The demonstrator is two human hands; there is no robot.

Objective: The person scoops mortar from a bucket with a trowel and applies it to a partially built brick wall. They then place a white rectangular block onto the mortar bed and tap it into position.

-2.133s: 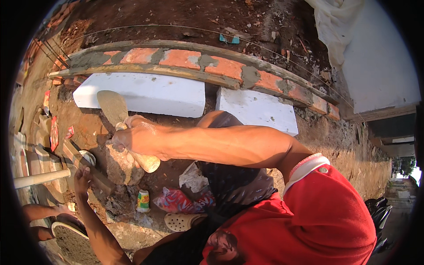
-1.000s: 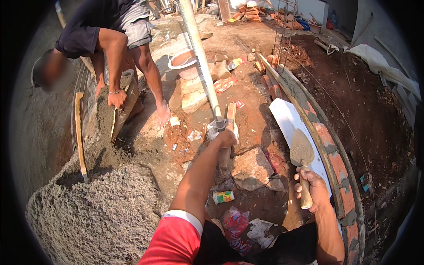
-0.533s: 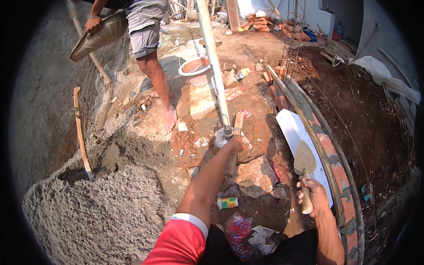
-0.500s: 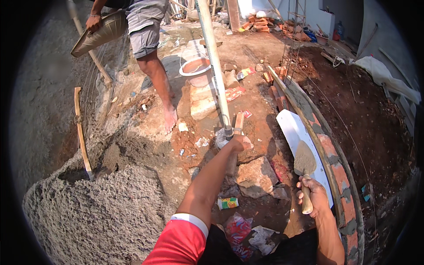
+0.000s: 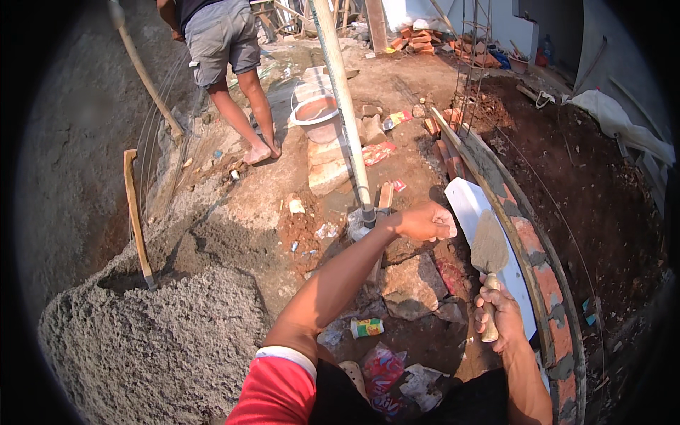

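Observation:
My right hand [image 5: 504,312] grips the wooden handle of a pointed trowel [image 5: 489,244], its blade coated in grey mortar and angled away from me. Behind and partly under the blade lies a long white board [image 5: 464,200], along the inner side of a low curved brick wall [image 5: 547,280]. To the left of the board, my left hand [image 5: 428,221] hovers with its fingers curled together; whatever they hold, if anything, is hidden. Below that hand sits a large rough stone [image 5: 414,285]. A wooden pole [image 5: 347,106] rises just left of the hand.
Wet mortar [image 5: 156,347] is heaped at left, a wooden-handled tool [image 5: 134,216] standing in it. A bucket [image 5: 317,117] rests on a pale block [image 5: 327,170]. A barefoot co-worker [image 5: 227,57] stands beyond. Litter, including a paper cup [image 5: 366,327], lies near me. Rebar [image 5: 471,71] stands behind.
My left hand has moved right, away from the pole's foot toward the white board. The trowel has shifted slightly upward. The co-worker has turned and stepped away; their basin is out of sight.

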